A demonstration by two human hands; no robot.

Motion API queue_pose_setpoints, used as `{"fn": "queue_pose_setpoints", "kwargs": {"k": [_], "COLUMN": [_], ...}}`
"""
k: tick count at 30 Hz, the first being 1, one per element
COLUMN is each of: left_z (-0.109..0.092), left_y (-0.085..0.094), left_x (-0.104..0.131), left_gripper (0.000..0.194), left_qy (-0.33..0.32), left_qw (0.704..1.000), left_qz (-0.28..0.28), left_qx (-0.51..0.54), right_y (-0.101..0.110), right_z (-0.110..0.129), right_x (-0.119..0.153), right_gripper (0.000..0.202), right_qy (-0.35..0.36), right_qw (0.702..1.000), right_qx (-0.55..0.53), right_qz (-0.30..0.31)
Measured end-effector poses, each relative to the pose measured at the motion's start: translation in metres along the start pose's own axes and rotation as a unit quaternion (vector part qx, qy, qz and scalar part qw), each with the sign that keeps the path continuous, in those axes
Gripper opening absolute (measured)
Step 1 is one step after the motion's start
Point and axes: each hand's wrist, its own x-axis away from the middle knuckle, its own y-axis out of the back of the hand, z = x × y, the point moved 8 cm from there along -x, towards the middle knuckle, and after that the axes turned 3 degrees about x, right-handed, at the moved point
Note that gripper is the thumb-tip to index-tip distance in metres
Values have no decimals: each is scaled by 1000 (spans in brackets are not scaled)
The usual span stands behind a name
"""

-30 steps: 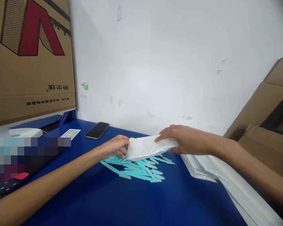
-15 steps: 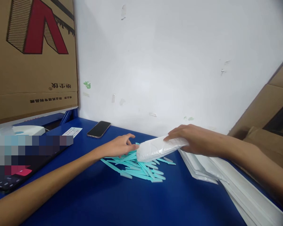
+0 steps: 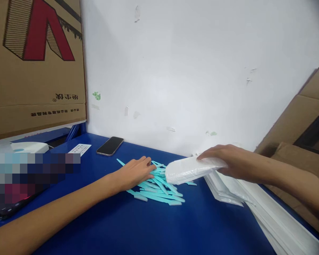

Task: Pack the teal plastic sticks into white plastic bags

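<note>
Teal sticks (image 3: pixel 159 186): thin plastic strips with pale grey tips, heaped criss-cross on blue table (image 3: pixel 149 230). Left hand (image 3: pixel 135 172) lies flat and open on the heap's left edge, fingers spread, gripping nothing. Right of heap, right hand (image 3: pixel 228 159) clasps white plastic packet (image 3: pixel 191 169), its near end overhanging the sticks.

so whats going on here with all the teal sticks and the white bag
A person is working at a blue table. The left hand lies flat on a loose pile of teal plastic sticks, fingers spread. The right hand has a white plastic bag in its grip, held just above the pile's right edge beside a stack of flat white bags. A phone lies further back near the wall.
</note>
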Motion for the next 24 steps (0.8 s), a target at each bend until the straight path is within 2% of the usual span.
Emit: {"fn": "queue_pose_setpoints", "kwargs": {"k": [3,6,14,20,24], "left_z": [2,3,6,5,4], "left_y": [1,4,6,7,10], "left_x": [1,3,5,5,5], "left_gripper": [29,30,39,39,44], "left_qy": [-5,-6,-12,1,-4], "left_qw": [1000,1000,999,999,999], "left_qz": [-6,0,4,24,21], "left_qx": [15,26,45,46,42], "right_y": [-2,1,26,12,27], "right_z": [-17,-23,-32,-38,-45], "right_x": [10,19,52,70,80], "right_gripper": [52,52,49,50,42], "right_qy": [-17,-27,-84,-85,-120], "right_qw": [1000,999,994,995,987], "right_qx": [3,25,50,57,88], "right_qz": [-4,-11,-42,-12,-66]}}
